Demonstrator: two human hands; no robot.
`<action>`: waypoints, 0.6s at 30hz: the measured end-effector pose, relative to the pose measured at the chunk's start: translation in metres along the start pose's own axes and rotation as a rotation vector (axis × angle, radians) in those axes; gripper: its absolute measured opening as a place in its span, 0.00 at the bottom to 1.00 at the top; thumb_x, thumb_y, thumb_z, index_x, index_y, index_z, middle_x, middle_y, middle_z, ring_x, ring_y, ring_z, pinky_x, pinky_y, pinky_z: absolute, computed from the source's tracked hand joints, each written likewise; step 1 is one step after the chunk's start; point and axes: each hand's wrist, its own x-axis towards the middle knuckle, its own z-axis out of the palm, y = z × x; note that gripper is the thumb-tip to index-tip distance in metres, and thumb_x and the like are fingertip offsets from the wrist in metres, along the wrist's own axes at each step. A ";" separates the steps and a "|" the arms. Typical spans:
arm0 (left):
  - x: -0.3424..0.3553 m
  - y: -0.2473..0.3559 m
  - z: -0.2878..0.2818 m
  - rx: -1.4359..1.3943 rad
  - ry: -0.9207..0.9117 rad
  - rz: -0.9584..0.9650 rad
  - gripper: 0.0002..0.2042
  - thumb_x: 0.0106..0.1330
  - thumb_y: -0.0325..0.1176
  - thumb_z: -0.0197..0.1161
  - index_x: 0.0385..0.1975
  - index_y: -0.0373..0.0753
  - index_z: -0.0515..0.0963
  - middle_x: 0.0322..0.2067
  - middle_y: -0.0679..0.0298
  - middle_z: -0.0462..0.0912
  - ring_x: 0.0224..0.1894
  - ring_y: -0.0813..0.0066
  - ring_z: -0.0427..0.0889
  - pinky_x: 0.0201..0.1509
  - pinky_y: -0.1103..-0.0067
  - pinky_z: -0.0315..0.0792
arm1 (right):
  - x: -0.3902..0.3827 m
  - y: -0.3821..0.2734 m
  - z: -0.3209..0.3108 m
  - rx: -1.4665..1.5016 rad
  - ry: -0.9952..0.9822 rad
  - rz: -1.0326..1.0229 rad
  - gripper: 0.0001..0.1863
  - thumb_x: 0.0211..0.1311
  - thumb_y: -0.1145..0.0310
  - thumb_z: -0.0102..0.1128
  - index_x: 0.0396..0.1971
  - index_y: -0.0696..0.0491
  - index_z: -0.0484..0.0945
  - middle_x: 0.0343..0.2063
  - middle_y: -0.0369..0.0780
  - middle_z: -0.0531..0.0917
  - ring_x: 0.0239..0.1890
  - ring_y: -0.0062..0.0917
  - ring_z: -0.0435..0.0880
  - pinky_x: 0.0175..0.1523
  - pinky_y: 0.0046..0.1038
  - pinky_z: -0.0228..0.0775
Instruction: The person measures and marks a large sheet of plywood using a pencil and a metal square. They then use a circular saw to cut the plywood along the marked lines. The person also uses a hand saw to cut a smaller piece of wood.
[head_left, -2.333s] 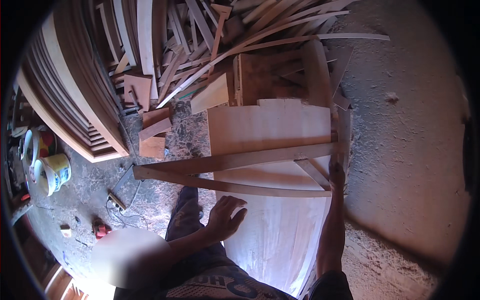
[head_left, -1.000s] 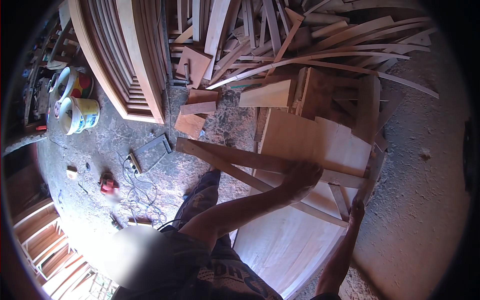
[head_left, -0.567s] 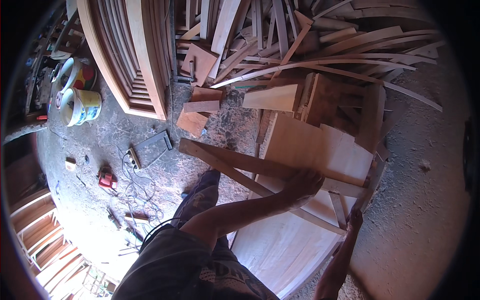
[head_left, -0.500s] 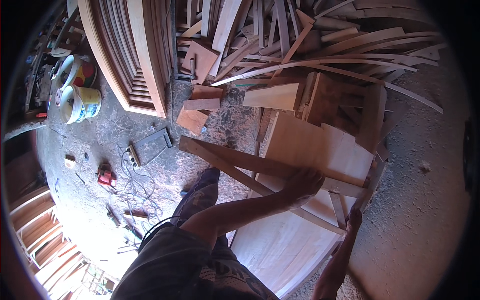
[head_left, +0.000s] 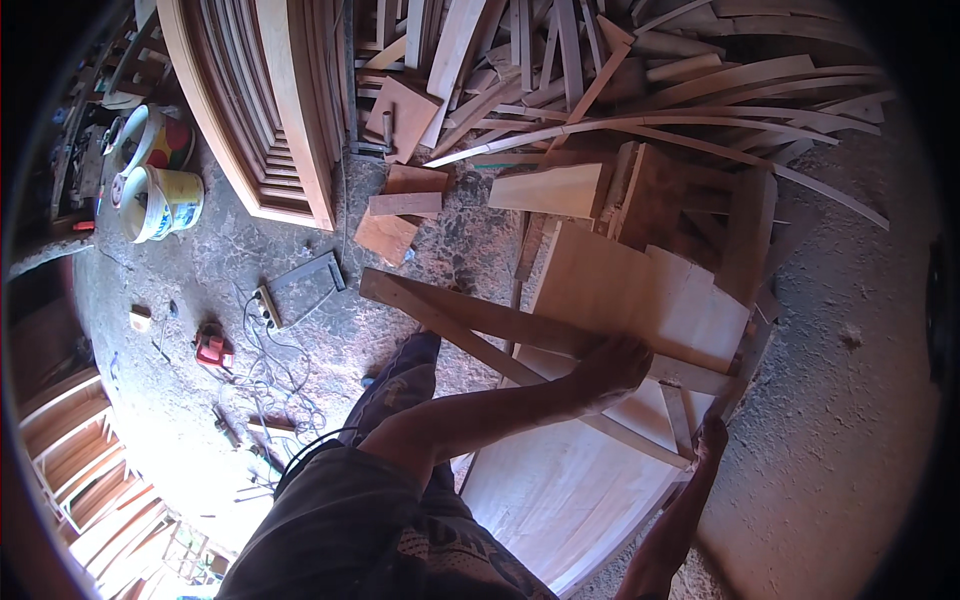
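A narrow triangular wooden frame lies across pale wooden panels. Its two long slats meet in a point at the left, and a short crosspiece joins them near the wide right end. My left hand is closed over the upper slat, fingers bent round it. At the frame's wide end, by the panels' right edge, my right hand is closed; what its fingers grip is largely hidden. Below the frame spreads a large pale panel, and above it a smaller wooden panel.
Offcuts and curved strips are heaped at the back. Tall curved frames stand at the back left, beside paint buckets. Left on the floor are a red power tool, tangled cables and a power strip.
Almost nothing differs. The whole view has shifted very slightly, and both hands keep their places on the wood.
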 end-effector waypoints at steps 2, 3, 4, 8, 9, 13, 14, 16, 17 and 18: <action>0.000 -0.001 0.000 0.000 -0.030 -0.002 0.19 0.56 0.35 0.61 0.44 0.29 0.79 0.41 0.55 0.77 0.45 0.60 0.75 0.53 0.66 0.70 | 0.002 0.000 0.000 0.037 -0.031 0.088 0.23 0.63 0.46 0.68 0.33 0.55 0.80 0.24 0.33 0.77 0.28 0.20 0.74 0.33 0.30 0.67; 0.001 -0.001 0.001 -0.003 -0.044 -0.002 0.19 0.56 0.35 0.61 0.44 0.29 0.79 0.41 0.55 0.77 0.45 0.60 0.75 0.53 0.66 0.70 | 0.004 0.002 -0.003 0.026 -0.050 0.124 0.23 0.62 0.46 0.68 0.33 0.55 0.80 0.24 0.33 0.76 0.27 0.20 0.74 0.33 0.30 0.67; 0.002 0.000 0.000 -0.008 -0.059 0.003 0.19 0.57 0.35 0.60 0.45 0.29 0.79 0.41 0.55 0.77 0.46 0.60 0.75 0.53 0.66 0.71 | 0.006 0.006 -0.010 0.009 -0.063 0.161 0.24 0.62 0.45 0.69 0.33 0.54 0.80 0.23 0.33 0.76 0.27 0.20 0.75 0.32 0.30 0.67; 0.002 0.000 -0.001 -0.032 -0.092 0.007 0.20 0.59 0.36 0.59 0.48 0.29 0.78 0.42 0.56 0.76 0.46 0.61 0.75 0.52 0.67 0.72 | 0.001 0.011 -0.012 -0.034 -0.013 0.073 0.24 0.64 0.45 0.67 0.34 0.56 0.79 0.23 0.34 0.77 0.27 0.24 0.75 0.33 0.34 0.67; -0.001 -0.006 0.002 -0.016 -0.100 -0.011 0.20 0.59 0.36 0.59 0.48 0.29 0.78 0.42 0.56 0.76 0.46 0.61 0.75 0.52 0.67 0.72 | 0.003 -0.010 0.005 -0.028 -0.049 0.042 0.25 0.64 0.45 0.66 0.34 0.57 0.79 0.23 0.34 0.78 0.28 0.24 0.76 0.34 0.34 0.68; 0.002 0.000 0.002 -0.053 -0.084 0.003 0.21 0.59 0.35 0.59 0.49 0.28 0.77 0.42 0.56 0.76 0.46 0.61 0.75 0.51 0.68 0.72 | -0.010 -0.003 -0.002 -0.030 0.069 -0.092 0.26 0.67 0.46 0.63 0.37 0.59 0.78 0.27 0.37 0.81 0.31 0.26 0.77 0.38 0.35 0.70; 0.002 0.000 0.001 -0.057 -0.092 0.002 0.21 0.59 0.35 0.59 0.49 0.28 0.77 0.42 0.56 0.76 0.46 0.61 0.75 0.51 0.68 0.72 | -0.011 -0.006 -0.002 -0.015 0.048 -0.074 0.26 0.67 0.45 0.63 0.37 0.59 0.79 0.28 0.38 0.81 0.31 0.25 0.77 0.38 0.34 0.70; 0.002 -0.003 0.001 -0.062 -0.105 0.003 0.21 0.59 0.35 0.59 0.49 0.28 0.77 0.41 0.56 0.76 0.45 0.61 0.75 0.50 0.68 0.72 | -0.011 -0.014 0.000 0.014 0.006 -0.037 0.27 0.68 0.45 0.62 0.37 0.59 0.79 0.28 0.38 0.81 0.32 0.24 0.76 0.39 0.32 0.69; 0.003 -0.004 0.001 -0.067 -0.109 0.006 0.21 0.59 0.35 0.59 0.49 0.28 0.77 0.41 0.56 0.76 0.45 0.61 0.75 0.50 0.68 0.72 | -0.010 -0.017 -0.001 0.018 -0.017 -0.007 0.27 0.68 0.45 0.62 0.38 0.59 0.79 0.28 0.37 0.80 0.31 0.23 0.76 0.38 0.31 0.69; 0.002 -0.004 0.002 -0.072 -0.113 0.008 0.21 0.60 0.35 0.59 0.50 0.28 0.77 0.40 0.56 0.76 0.45 0.62 0.75 0.50 0.67 0.72 | -0.010 -0.020 -0.001 0.022 -0.040 0.023 0.27 0.68 0.45 0.62 0.38 0.59 0.79 0.28 0.37 0.80 0.31 0.23 0.75 0.38 0.31 0.69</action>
